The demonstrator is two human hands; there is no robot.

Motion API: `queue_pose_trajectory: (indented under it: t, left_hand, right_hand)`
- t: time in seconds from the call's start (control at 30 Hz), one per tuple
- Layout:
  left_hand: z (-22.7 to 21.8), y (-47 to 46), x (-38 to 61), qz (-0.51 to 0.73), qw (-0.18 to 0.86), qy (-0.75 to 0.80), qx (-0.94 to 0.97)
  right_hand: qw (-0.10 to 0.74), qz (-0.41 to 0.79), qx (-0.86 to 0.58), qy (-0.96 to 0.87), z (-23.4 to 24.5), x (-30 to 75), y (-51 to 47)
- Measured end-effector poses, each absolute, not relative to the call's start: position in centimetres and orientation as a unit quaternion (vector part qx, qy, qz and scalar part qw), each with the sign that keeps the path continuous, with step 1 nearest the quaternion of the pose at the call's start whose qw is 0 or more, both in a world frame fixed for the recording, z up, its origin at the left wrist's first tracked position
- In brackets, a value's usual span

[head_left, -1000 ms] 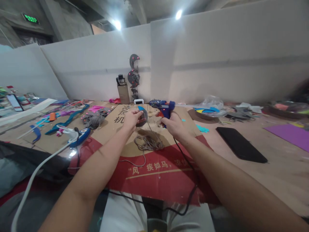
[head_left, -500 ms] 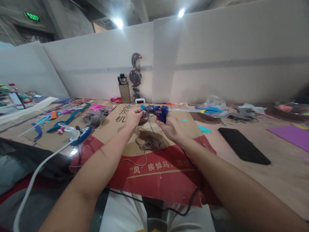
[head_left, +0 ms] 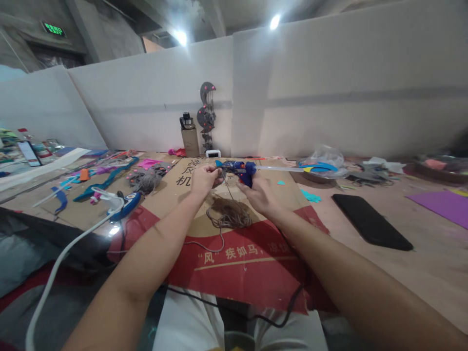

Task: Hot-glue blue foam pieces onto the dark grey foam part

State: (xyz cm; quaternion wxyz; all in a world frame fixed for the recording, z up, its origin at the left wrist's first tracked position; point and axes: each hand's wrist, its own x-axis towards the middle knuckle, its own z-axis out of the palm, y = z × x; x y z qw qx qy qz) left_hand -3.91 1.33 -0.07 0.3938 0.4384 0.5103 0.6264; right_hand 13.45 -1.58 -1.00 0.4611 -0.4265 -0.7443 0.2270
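Note:
My right hand is wrapped round the handle of a blue hot glue gun, whose nozzle points left toward my left hand. My left hand is closed on a small grey piece with blue on it, held right at the gun's tip. Thin grey strings hang from that piece down to a loose tangle of grey string on the red-and-brown cardboard sheet below. The gun's black cord runs back along my right forearm toward my lap.
A black phone lies right of the cardboard; a purple sheet sits further right. A plastic bag over a plate is behind it. A bottle and a grey hanging ornament stand at the wall. Blue foam cutouts, a second glue gun and a white cable lie left.
The glue gun has tipped from upright to level and moved left, its nozzle now meeting the piece in my left hand. Both hands drew closer together.

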Motion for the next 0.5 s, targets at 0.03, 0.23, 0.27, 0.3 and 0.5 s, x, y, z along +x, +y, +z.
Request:
queue_pose_trajectory:
  t: [0.03, 0.23, 0.27, 0.3, 0.5]
  left_hand:
    - [-0.08, 1.34, -3.94, 0.627, 0.392, 0.509, 0.441]
    - [0.20, 0.91, -3.93, 0.633, 0.383, 0.509, 0.440]
    - [0.25, 0.85, -3.93, 0.632, 0.383, 0.509, 0.441]
    - [0.29, 0.81, -3.93, 0.631, 0.382, 0.510, 0.442]
    - [0.44, 0.71, -3.96, 0.631, 0.376, 0.507, 0.451]
  right_hand:
    - [0.456, 0.225, -0.436, -0.742, -0.99, 13.48, -1.60]
    - [0.439, 0.227, -0.456, -0.740, -0.84, 13.60, -1.69]
    - [0.442, 0.226, -0.453, -0.740, -0.84, 13.61, -1.69]
    - [0.445, 0.225, -0.452, -0.740, -0.86, 13.61, -1.67]
    - [0.455, 0.215, -0.441, -0.743, -0.85, 13.70, -1.35]
